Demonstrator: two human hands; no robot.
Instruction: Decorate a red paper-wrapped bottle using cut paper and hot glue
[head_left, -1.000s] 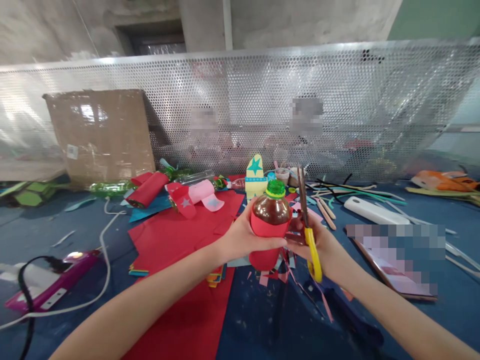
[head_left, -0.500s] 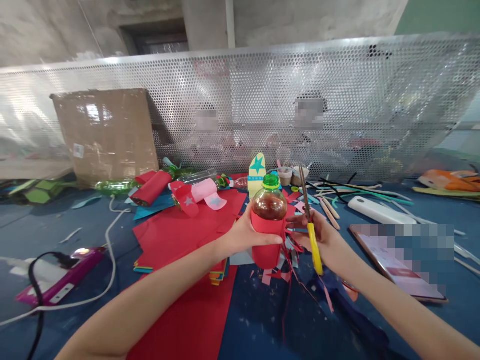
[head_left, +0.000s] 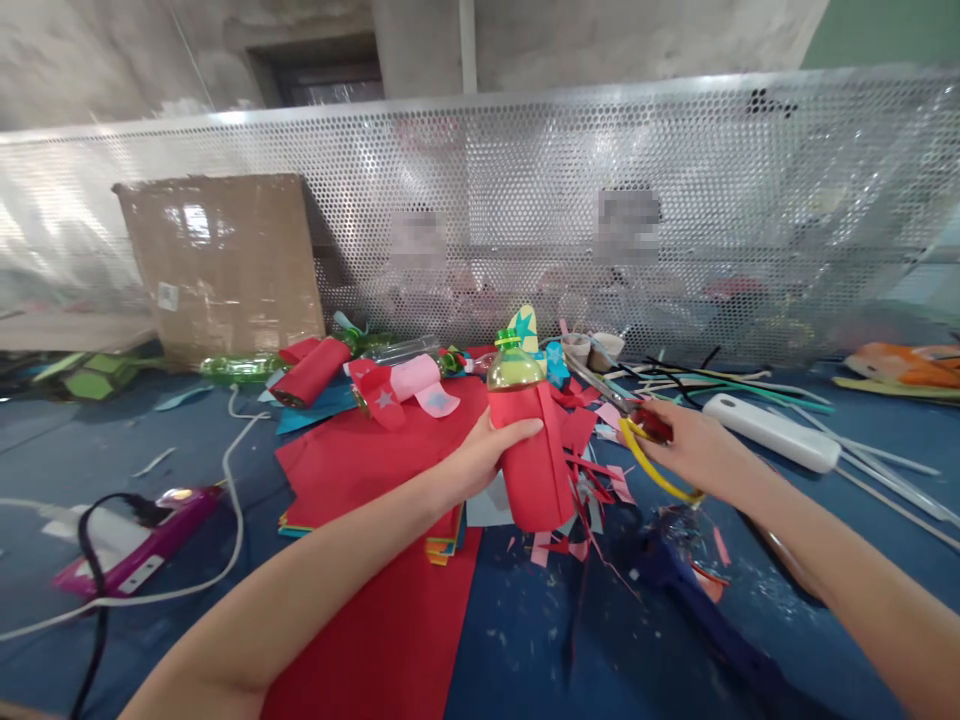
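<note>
My left hand (head_left: 480, 458) is wrapped round a plastic bottle (head_left: 525, 440) with a green cap, which is sleeved in red paper and leans away from me. Thin red paper strips fan out from the sleeve on its right side. My right hand (head_left: 694, 450) holds yellow-handled scissors (head_left: 634, 430) to the right of the bottle, blades pointing left and back, lying low over the table. Red paper sheets (head_left: 375, 470) lie under and left of the bottle.
A blue table (head_left: 525, 640) carries paper scraps, rolled red and pink paper pieces (head_left: 390, 385), a green bottle (head_left: 232, 370), a pink glue gun (head_left: 142, 545) with cable, a white bar (head_left: 772, 430), sticks and small cups. A cardboard box (head_left: 221, 265) and a perforated metal screen (head_left: 675, 200) stand behind.
The bottle has tipped away from me and dropped lower. My right hand with the scissors swung from upright beside the bottle to lying low further right. The view shifted right.
</note>
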